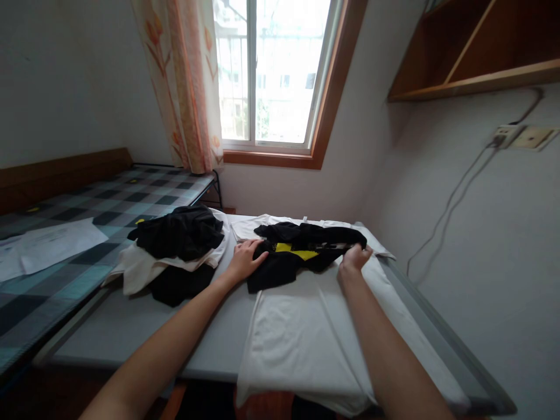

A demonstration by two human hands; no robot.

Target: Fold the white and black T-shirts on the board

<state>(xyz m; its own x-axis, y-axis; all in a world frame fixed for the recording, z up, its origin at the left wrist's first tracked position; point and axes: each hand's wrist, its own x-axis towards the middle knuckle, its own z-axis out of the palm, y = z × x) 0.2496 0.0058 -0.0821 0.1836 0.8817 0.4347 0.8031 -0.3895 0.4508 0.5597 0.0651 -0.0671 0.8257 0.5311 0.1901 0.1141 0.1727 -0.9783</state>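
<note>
A black garment with a yellow patch lies bunched and partly folded over a white garment on the table. My left hand rests on its left end with the fingers stretched out over the cloth. At the opposite end, my right hand is closed round the black fabric's edge. The white garment spreads toward me and hangs over the table's front edge. To the left of my hands is a pile of black and white clothes.
A bed with a checked cover stands on the left, with paper sheets on it. The table meets the wall at right. Beyond are a window and a curtain. A wooden shelf and a plugged-in cable are at right.
</note>
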